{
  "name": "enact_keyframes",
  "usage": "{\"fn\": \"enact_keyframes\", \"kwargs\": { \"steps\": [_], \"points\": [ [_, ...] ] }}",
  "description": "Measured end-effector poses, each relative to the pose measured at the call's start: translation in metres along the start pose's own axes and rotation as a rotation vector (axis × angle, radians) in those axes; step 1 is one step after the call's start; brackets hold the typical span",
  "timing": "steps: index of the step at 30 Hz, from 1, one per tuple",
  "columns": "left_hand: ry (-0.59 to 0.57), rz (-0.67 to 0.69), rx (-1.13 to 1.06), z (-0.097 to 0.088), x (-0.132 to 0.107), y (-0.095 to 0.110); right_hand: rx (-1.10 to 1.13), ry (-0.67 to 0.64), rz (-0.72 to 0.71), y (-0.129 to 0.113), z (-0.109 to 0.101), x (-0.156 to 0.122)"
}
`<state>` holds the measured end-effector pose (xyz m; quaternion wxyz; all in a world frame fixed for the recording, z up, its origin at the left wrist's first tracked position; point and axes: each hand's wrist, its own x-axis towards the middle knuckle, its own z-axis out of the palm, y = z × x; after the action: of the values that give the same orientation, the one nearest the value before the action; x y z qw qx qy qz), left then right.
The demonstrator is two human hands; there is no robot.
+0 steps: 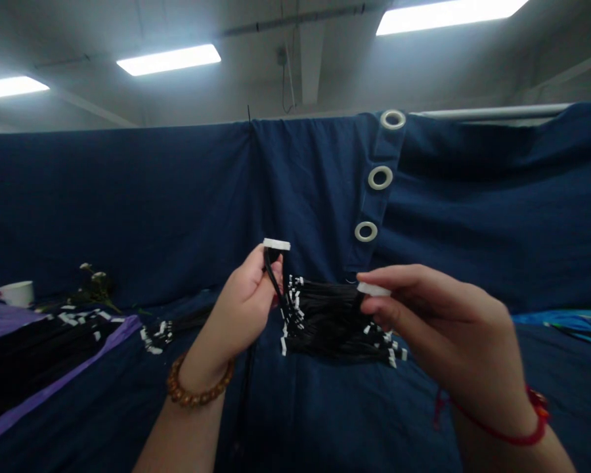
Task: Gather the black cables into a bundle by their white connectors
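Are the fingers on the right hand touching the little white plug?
Touching: the head view shows the white plastic connector pinched in the right hand's fingers, with no gap between them.

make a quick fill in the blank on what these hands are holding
The left hand holds a white connector on a ____ wire. A bundle of wires with white ends lies between the hands on ____ cloth. The right hand pinches a second white connector, and the brown bead bracelet sits on the ____ wrist.

Missing words: black; dark blue; left.

The right hand (443,322) partly hides a white connector (374,289).
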<state>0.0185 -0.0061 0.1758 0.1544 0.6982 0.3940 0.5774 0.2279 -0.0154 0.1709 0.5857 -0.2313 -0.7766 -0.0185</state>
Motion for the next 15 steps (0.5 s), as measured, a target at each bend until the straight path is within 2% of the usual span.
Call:
{"fn": "enact_keyframes", "kwargs": {
  "steps": [3, 6, 10, 15],
  "points": [
    [-0.189, -0.035, -0.041, 0.015, -0.005, 0.003, 0.047, -0.013, 0.013, 0.001, 0.006, 0.001],
    [-0.301, -0.046, -0.074, 0.027, -0.01, 0.005, 0.01, 0.024, 0.043, 0.003, 0.011, 0.002],
    [-0.383, -0.05, -0.059, 0.034, -0.015, 0.006, -0.032, 0.052, 0.016, 0.007, 0.014, 0.003],
    [-0.469, -0.066, -0.158, 0.033, -0.017, 0.007, 0.05, 0.071, 0.012, 0.011, 0.016, 0.004]
  ]
}}
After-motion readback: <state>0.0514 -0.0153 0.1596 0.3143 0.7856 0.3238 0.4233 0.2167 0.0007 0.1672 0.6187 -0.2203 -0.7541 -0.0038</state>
